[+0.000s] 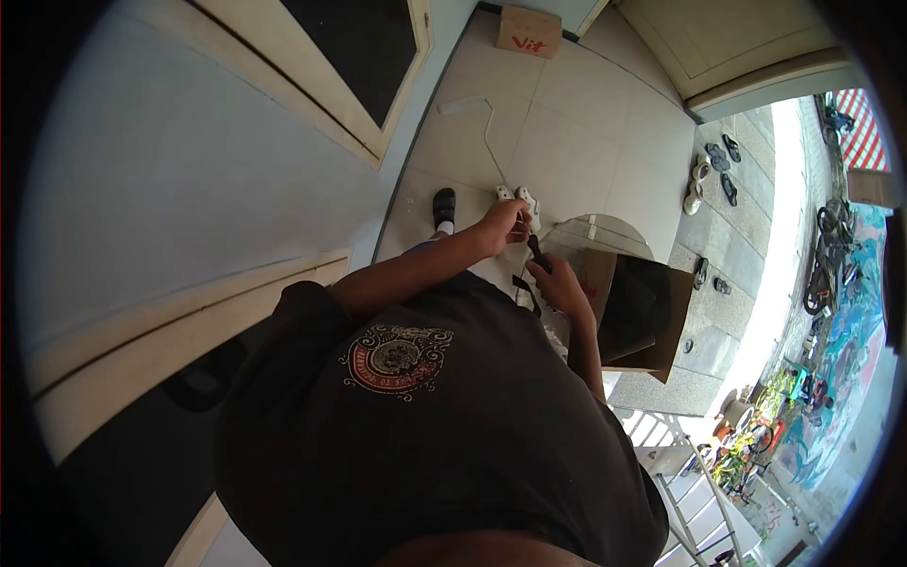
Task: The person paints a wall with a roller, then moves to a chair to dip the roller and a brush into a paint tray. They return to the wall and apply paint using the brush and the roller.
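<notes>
My left hand (pixel 505 225) is raised in front of my chest, its fingers closed around the top of a thin black strip-like object (pixel 539 253). My right hand (pixel 562 283) sits just below and pinches the lower part of the same black object. A second short black piece (pixel 520 282) shows beside my right hand; I cannot tell whether it is joined to the first. Small white items (pixel 527 201) lie on the tiled floor just beyond my left hand. My black T-shirt fills the lower view.
An open cardboard box (pixel 652 317) stands right of my hands. A white roller with a long handle (pixel 465 104) lies on the tiles, and a box marked "Vit" (pixel 529 30) sits farther off. My sandalled foot (pixel 444 204) is by the wall. Sandals (pixel 718 161) lie outside.
</notes>
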{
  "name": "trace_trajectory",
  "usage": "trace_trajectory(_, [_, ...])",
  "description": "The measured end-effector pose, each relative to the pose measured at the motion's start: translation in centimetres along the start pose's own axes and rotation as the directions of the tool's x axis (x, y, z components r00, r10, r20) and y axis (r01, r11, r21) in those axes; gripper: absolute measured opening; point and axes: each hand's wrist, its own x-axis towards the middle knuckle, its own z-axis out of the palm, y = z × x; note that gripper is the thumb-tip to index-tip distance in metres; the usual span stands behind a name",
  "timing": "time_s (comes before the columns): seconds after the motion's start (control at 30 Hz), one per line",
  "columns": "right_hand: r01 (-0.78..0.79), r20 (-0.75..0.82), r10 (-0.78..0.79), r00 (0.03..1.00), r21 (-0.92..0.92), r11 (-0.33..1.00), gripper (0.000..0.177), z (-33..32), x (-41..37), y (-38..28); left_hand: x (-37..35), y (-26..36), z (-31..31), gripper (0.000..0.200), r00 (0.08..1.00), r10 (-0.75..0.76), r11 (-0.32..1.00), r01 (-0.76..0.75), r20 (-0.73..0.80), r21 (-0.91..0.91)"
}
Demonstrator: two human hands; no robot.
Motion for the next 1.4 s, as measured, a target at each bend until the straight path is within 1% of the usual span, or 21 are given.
trace_trajectory(0.07, [-0.083, 0.038, 0.081, 0.996, 0.047, 0.995, 0.042, -1.3, 1.9, -3.0, 0.8, 3.3, 0.4, 0.016, 0.996, 0.092, 0.994, -0.092, 0.007, 0.053])
trace_trajectory(0.1, [-0.072, 0.03, 0.071, 0.997, 0.048, 0.996, 0.042, -1.9, 3.1, -4.2, 1.3, 5.3, 0.4, 0.018, 0.993, 0.113, 0.986, -0.115, 0.02, 0.118])
trace_trajectory(0.2, [-0.053, -0.002, 0.053, 0.999, 0.115, 0.992, 0.041, -2.9, 6.6, -6.9, 2.2, 11.5, 0.2, 0.019, 0.99, 0.078, 0.983, -0.096, 0.116, 0.156])
trace_trajectory(0.27, [-0.029, -0.036, 0.034, 0.999, 0.133, 0.991, 0.041, -3.3, 8.4, -8.6, 2.9, 14.7, 0.1, 0.022, 0.986, 0.098, 0.968, -0.126, 0.136, 0.218])
trace_trajectory(0.33, [-0.026, -0.064, 0.036, 0.997, 0.155, 0.988, 0.041, -3.5, 9.6, -9.7, 3.3, 16.9, 0.2, 0.025, 0.984, 0.095, 0.953, -0.134, 0.153, 0.273])
trace_trajectory(0.4, [0.04, -0.144, -0.027, 0.989, 0.094, 0.995, 0.042, -3.7, 10.6, -10.2, 3.8, 18.8, 0.7, 0.026, 0.976, 0.097, 0.93, -0.16, 0.197, 0.331])
trace_trajectory(0.53, [-0.002, -0.155, 0.024, 0.988, 0.136, 0.991, 0.042, -5.2, 11.8, -12.0, 5.0, 21.6, 2.0, 0.026, 0.963, 0.061, 0.901, -0.167, 0.263, 0.4])
trace_trajectory(0.6, [-0.013, -0.166, 0.031, 0.986, 0.111, 0.994, 0.041, -6.0, 13.1, -12.2, 5.7, 23.0, 2.7, 0.026, 0.963, 0.075, 0.884, -0.184, 0.258, 0.431])
trace_trajectory(0.7, [0.063, -0.189, -0.044, 0.981, 0.096, 0.993, 0.039, -7.6, 15.5, -13.4, 7.3, 25.2, 3.2, 0.027, 0.952, 0.146, 0.86, -0.256, 0.268, 0.441])
trace_trajectory(0.77, [0.086, -0.176, -0.065, 0.982, 0.11, 0.99, 0.038, -9.3, 17.3, -14.9, 7.9, 27.1, 3.9, 0.026, 0.936, 0.251, 0.818, -0.341, 0.247, 0.463])
trace_trajectory(0.8, [0.097, -0.165, -0.076, 0.983, 0.128, 0.987, 0.037, -10.1, 18.3, -15.5, 8.7, 28.1, 4.2, 0.026, 0.933, 0.265, 0.813, -0.352, 0.244, 0.464])
trace_trajectory(0.87, [0.158, -0.169, -0.133, 0.977, 0.146, 0.977, 0.036, -11.5, 21.0, -15.1, 10.8, 30.0, 4.6, 0.026, 0.878, 0.366, 0.74, -0.475, 0.309, 0.476])
trace_trajectory(0.9, [0.211, -0.183, -0.18, 0.967, 0.166, 0.963, 0.035, -12.3, 22.3, -15.1, 12.0, 30.8, 4.9, 0.024, 0.855, 0.409, 0.721, -0.517, 0.318, 0.461])
trace_trajectory(0.93, [0.17, -0.176, -0.146, 0.973, 0.132, 0.977, 0.033, -13.4, 23.4, -15.5, 13.3, 31.5, 5.1, 0.022, 0.821, 0.455, 0.689, -0.571, 0.346, 0.448])
trace_trajectory(0.97, [0.225, -0.196, -0.196, 0.961, 0.142, 0.964, 0.03, -14.5, 24.7, -15.8, 14.4, 32.4, 5.8, 0.019, 0.793, 0.491, 0.685, -0.607, 0.361, 0.403])
trace_trajectory(1.03, [0.253, -0.196, -0.22, 0.956, 0.161, 0.954, 0.027, -17.0, 28.0, -15.6, 16.0, 34.8, 8.4, 0.018, 0.766, 0.526, 0.647, -0.642, 0.369, 0.411])
trace_trajectory(1.07, [0.235, -0.19, -0.209, 0.959, 0.128, 0.964, 0.029, -18.2, 30.1, -14.9, 17.4, 35.8, 9.4, 0.017, 0.764, 0.543, 0.648, -0.645, 0.348, 0.405])
trace_trajectory(1.13, [0.212, -0.144, -0.189, 0.971, 0.165, 0.963, 0.033, -21.5, 33.2, -14.9, 20.1, 38.1, 11.5, 0.017, 0.732, 0.567, 0.641, -0.68, 0.376, 0.357])
trace_trajectory(1.27, [0.274, -0.096, -0.261, 0.96, 0.155, 0.949, 0.037, -28.4, 38.9, -15.4, 24.3, 42.2, 15.9, 0.017, 0.706, 0.633, 0.643, -0.708, 0.317, 0.292])
trace_trajectory(1.33, [0.428, -0.141, -0.413, 0.9, 0.097, 0.899, 0.032, -31.3, 42.8, -15.6, 26.0, 44.8, 18.0, 0.017, 0.673, 0.684, 0.621, -0.74, 0.281, 0.259])
trace_trajectory(1.4, [0.452, -0.063, -0.448, 0.892, 0.136, 0.881, 0.033, -34.1, 45.4, -17.0, 26.6, 46.5, 19.5, 0.016, 0.609, 0.758, 0.563, -0.792, 0.234, 0.236])
